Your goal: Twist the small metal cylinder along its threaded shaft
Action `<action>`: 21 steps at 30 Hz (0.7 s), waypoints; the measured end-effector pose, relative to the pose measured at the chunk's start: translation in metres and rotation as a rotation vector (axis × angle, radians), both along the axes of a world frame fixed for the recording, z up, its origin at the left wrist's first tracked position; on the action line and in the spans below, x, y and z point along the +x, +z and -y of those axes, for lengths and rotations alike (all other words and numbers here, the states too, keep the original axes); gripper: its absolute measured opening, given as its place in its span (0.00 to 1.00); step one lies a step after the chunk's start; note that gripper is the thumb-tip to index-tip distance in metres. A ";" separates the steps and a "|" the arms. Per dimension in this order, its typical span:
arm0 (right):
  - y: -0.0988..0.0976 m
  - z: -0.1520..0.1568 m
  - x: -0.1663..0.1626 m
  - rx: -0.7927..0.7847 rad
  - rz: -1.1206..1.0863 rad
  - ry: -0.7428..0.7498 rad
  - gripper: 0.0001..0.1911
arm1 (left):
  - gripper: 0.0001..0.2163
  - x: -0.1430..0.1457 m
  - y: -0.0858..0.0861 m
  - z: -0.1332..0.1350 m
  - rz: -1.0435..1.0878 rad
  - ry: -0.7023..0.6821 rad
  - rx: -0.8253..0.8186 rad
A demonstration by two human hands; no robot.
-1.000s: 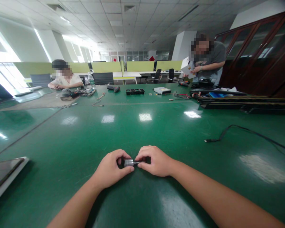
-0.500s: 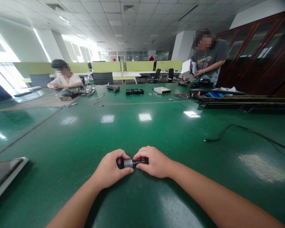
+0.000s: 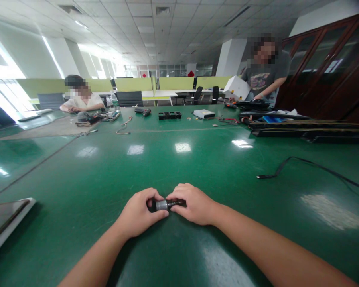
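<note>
Both my hands rest on the green table [image 3: 179, 167] near its front edge, meeting over a small metal cylinder [image 3: 161, 205] with a dark end. My left hand [image 3: 137, 215] is closed, pinching the silver part between thumb and fingers. My right hand [image 3: 193, 203] is closed too, its fingertips gripping the dark end of the same part. The far side of the cylinder is hidden by my fingers.
A black cable [image 3: 290, 165] lies on the table to the right. A tablet [image 3: 2, 219] sits at the left edge. Tools and boxes lie at the far end, where one person sits at the left [image 3: 80, 99] and another stands at the right [image 3: 263, 75] holding a white box [image 3: 236, 87].
My hands have stayed in place with small finger shifts on the cylinder. The standing person has straightened up and lifted the white box.
</note>
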State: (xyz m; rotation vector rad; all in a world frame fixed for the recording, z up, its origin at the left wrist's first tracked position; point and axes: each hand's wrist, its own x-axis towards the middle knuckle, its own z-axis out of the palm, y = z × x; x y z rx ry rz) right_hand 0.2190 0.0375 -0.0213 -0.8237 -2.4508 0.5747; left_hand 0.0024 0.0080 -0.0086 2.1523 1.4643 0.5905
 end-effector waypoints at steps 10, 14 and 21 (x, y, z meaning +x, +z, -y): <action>0.001 0.000 0.001 0.026 0.006 0.006 0.05 | 0.10 0.002 0.001 0.001 0.003 0.003 -0.001; -0.001 0.000 0.001 0.019 0.009 0.018 0.07 | 0.10 0.002 0.002 0.001 0.004 0.005 -0.010; -0.001 -0.001 0.001 0.023 -0.001 0.032 0.07 | 0.09 0.002 0.002 0.000 0.018 0.002 -0.018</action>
